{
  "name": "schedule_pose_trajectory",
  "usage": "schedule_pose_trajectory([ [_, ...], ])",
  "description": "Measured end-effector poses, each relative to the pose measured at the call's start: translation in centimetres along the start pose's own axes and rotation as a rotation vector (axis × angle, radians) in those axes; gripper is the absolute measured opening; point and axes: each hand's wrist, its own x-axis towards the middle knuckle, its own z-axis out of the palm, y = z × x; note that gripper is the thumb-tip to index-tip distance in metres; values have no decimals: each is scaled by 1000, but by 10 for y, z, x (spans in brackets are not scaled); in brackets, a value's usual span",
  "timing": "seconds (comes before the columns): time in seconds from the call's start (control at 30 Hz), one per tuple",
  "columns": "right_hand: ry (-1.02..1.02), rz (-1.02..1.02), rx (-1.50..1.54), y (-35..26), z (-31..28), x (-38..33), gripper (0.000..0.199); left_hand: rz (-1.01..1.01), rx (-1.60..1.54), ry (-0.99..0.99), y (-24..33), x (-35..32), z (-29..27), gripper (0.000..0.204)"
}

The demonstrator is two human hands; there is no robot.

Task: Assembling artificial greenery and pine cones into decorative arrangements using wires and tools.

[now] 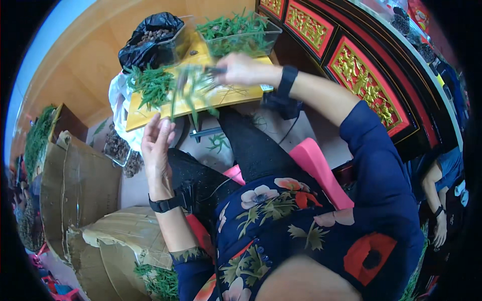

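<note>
My right hand [242, 69], smeared by motion, is closed over the yellow board. A blurred green sprig [188, 93] with narrow leaves hangs from its fingers, beside a short dark thing I cannot make out. At the board's near left edge is my left hand [157, 143], palm turned inward, fingers loosely bent and apart, with nothing seen in it. Just beyond it, a pile of green sprigs [152, 86] lies on the yellow board [143, 119]. Thin brown stems [233, 92] lie under my right hand.
Behind the board stand a clear bin [273, 36] of sprigs and a black plastic bag [131, 52] holding brown bits. Cardboard boxes [83, 185] stand at left. Carved red-and-gold panels [369, 83] line the right. Another person's hand [440, 231] shows at far right.
</note>
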Motion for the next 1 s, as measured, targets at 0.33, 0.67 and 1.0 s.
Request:
schedule_pose_trajectory([
  [0.33,257,405,453,128,-57,61,47,-10,19,-3,9,-8,-8,38],
  [0.67,113,833,49,179,26,-20,79,20,59,-58,10,-5,0,33],
  [1.0,220,893,-272,175,60,-29,92,-17,93,-90,10,-8,4,33],
])
